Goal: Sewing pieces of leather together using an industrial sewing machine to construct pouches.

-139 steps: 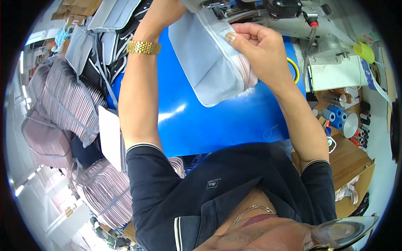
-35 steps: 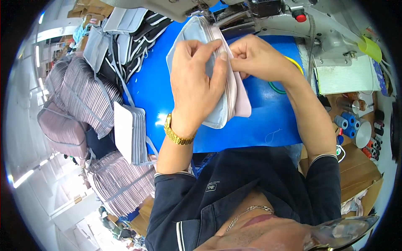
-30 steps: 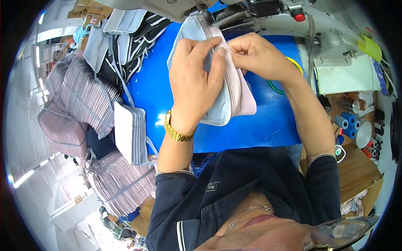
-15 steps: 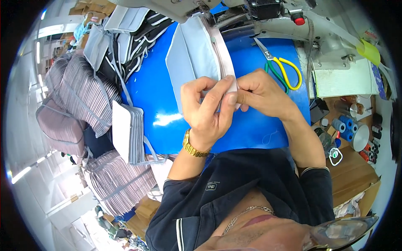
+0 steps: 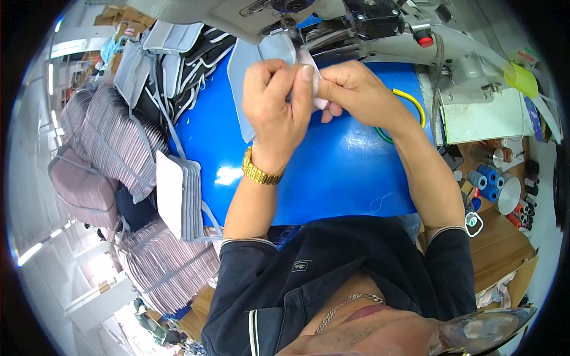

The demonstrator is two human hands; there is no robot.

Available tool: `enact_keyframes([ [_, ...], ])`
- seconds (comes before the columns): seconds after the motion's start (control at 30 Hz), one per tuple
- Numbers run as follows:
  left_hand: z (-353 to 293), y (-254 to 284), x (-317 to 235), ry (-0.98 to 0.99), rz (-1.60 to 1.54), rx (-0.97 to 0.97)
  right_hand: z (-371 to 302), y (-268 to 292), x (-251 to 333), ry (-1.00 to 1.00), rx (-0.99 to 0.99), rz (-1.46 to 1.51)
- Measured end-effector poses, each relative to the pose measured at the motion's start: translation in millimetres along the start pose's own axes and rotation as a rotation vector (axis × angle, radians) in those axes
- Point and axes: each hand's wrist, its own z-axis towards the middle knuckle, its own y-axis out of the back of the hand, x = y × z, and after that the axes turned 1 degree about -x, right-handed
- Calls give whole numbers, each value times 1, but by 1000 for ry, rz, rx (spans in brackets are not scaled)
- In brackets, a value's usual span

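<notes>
A light grey-blue fabric panel (image 5: 238,66) with a pale pink edge strip (image 5: 320,102) lies on the blue work surface, its far end by the sewing machine (image 5: 332,41). My left hand (image 5: 278,98), with a gold watch on its wrist, is closed on the strip, thumb against fingers. Just beside it, my right hand (image 5: 359,92) pinches the same strip from the right. The two hands nearly touch, and they hide much of the panel. Scissors with yellow and green handles (image 5: 420,110) lie partly under my right forearm.
Striped bundles (image 5: 113,130) tied with grey bands and a stack of grey-edged panels (image 5: 189,196) stand at the left. Black and grey pieces (image 5: 193,65) pile up behind. Thread spools (image 5: 490,181) sit at the right, near a cardboard box (image 5: 499,240). A red button (image 5: 424,39) hangs from the machine.
Both hands have moved away from my body, toward the machine, still gripping the strip. The panel has shifted the same way, and my right forearm now covers the scissors' blades.
</notes>
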Motion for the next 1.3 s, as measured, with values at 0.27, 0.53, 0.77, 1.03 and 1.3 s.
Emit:
enact_keyframes([
  [0.27,-16,13,22,-57,-13,-76,9,-5,14,-15,-311,-362],
  [0.53,-8,33,11,196,-215,49,7,-23,-7,31,-440,-518],
  [0.77,-22,36,19,-324,176,136,7,-25,6,126,-450,-390],
  [1.03,21,49,18,-598,380,195,-1,-36,17,112,-457,-185],
  [1.3,16,49,13,-458,254,393,5,-49,-34,12,-381,-71],
])
